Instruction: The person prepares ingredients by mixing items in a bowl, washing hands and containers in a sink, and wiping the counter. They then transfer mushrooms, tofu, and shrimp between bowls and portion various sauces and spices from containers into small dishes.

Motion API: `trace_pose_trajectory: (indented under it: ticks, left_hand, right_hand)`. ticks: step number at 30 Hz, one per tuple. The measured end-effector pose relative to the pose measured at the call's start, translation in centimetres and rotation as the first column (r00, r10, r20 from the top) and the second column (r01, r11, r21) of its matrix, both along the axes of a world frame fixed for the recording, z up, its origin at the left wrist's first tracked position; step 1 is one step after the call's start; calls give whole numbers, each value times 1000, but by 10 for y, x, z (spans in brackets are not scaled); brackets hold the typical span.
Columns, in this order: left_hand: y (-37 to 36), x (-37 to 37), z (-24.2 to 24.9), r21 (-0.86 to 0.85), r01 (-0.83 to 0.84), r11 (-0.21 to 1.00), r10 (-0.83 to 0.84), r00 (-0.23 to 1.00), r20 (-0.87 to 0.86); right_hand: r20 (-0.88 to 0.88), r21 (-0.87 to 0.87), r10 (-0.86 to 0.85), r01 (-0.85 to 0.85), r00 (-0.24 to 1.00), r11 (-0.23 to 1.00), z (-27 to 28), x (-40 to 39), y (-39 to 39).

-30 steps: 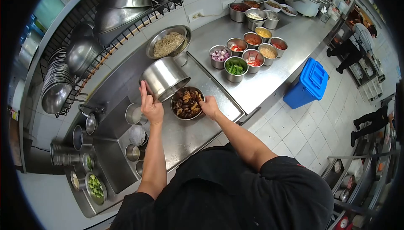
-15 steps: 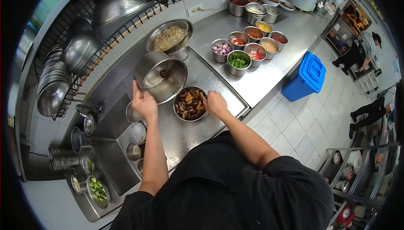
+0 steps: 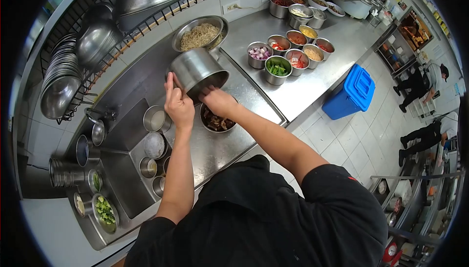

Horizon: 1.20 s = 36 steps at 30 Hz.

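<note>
My left hand is closed on the side of a deep steel pot, tipped so its mouth faces down and toward me. My right hand is at the pot's mouth, its fingers bent up into the opening and partly hidden. Under the pot and my right hand stands a smaller steel bowl with dark brown mushroom pieces in it. Whether the right fingers hold a piece is not visible.
A bowl of noodles stands behind the pot. Small steel containers of cut vegetables are to the right, a sink to the left. A wire rack hangs above. A blue bin and two people are at the right.
The pot has been tipped further, its mouth now over the mushroom bowl. My right hand has moved from the bowl's rim up and left into the pot's mouth.
</note>
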<state>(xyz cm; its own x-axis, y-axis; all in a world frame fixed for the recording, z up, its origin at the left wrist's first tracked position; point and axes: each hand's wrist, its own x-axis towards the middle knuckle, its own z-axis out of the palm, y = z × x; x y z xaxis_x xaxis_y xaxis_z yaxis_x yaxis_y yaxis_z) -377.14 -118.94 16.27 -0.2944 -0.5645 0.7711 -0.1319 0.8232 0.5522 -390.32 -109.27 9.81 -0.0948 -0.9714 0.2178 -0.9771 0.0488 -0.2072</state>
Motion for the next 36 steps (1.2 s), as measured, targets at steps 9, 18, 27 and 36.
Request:
trace_pose_trajectory:
  ticks: [9, 18, 27, 36]
  left_hand:
    - [-99, 42, -58, 906, 61, 418, 0, 998, -67]
    - [-96, 73, -101, 978, 209, 14, -21, 978, -209]
    - [-28, 57, -125, 996, 77, -47, 123, 990, -71]
    - [48, -10, -120, 987, -153, 47, 429, 896, 118]
  right_hand:
    - [449, 336, -650, 557, 614, 759, -74, -28, 82]
    - [864, 398, -500, 535, 54, 745, -31, -23, 153]
    - [955, 284, -287, 523, -78, 803, 27, -202, 203]
    - [873, -121, -288, 746, 394, 655, 46, -586, 121]
